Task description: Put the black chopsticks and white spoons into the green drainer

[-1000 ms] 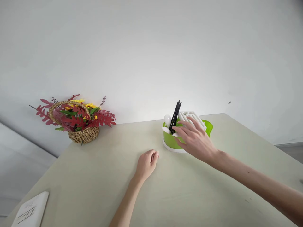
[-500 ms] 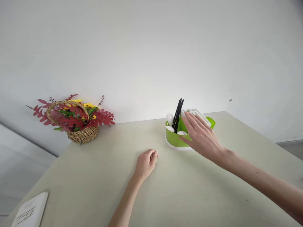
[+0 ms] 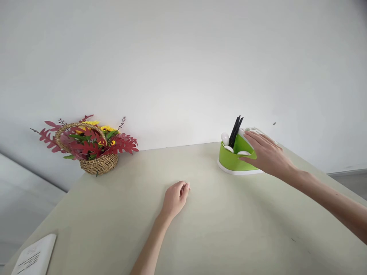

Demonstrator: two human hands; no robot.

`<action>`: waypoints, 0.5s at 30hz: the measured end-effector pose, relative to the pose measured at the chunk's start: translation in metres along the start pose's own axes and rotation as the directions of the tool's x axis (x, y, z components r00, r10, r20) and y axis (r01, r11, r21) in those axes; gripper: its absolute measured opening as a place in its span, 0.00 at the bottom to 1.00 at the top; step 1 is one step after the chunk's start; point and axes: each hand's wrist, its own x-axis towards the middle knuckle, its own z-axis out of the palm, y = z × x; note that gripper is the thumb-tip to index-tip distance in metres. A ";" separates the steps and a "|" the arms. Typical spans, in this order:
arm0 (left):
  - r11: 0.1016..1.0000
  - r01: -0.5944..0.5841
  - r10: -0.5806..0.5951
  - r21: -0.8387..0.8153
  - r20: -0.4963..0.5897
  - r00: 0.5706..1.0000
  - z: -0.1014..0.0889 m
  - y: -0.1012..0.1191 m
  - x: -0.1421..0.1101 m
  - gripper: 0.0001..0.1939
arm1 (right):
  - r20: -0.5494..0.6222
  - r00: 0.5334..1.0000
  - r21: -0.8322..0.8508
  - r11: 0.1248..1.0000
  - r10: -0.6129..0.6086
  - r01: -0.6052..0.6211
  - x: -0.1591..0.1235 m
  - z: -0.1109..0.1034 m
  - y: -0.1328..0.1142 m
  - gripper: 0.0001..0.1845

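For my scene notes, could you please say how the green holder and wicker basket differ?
The green holder is smooth, the wicker basket woven. The green holder contains black sticks and white utensils; the wicker basket, red leaves and yellow flowers. Both stand on the table.

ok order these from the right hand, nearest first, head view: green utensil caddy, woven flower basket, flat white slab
1. Green utensil caddy, partly behind the right hand
2. Woven flower basket, left, near the wall
3. Flat white slab, lower left corner

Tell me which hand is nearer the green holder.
Right: the right hand is at the right side of the green holder; the left hand is apart, left of it, nearer the camera.
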 end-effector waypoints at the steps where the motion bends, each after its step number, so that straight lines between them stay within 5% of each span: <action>1: 1.000 -0.001 0.001 0.000 0.000 1.000 0.000 0.000 0.000 0.21 | 0.015 1.000 0.000 1.000 0.005 -0.005 -0.001 0.000 0.008 0.45; 11: 1.000 -0.018 0.018 -0.001 -0.004 1.000 -0.001 0.000 -0.001 0.20 | 0.015 0.999 -0.012 0.999 -0.033 0.033 -0.016 -0.015 0.074 0.37; 15: 1.000 -0.021 0.021 0.007 -0.002 1.000 -0.001 0.000 -0.001 0.20 | -0.034 0.997 -0.020 0.998 -0.063 0.062 -0.020 -0.010 0.075 0.42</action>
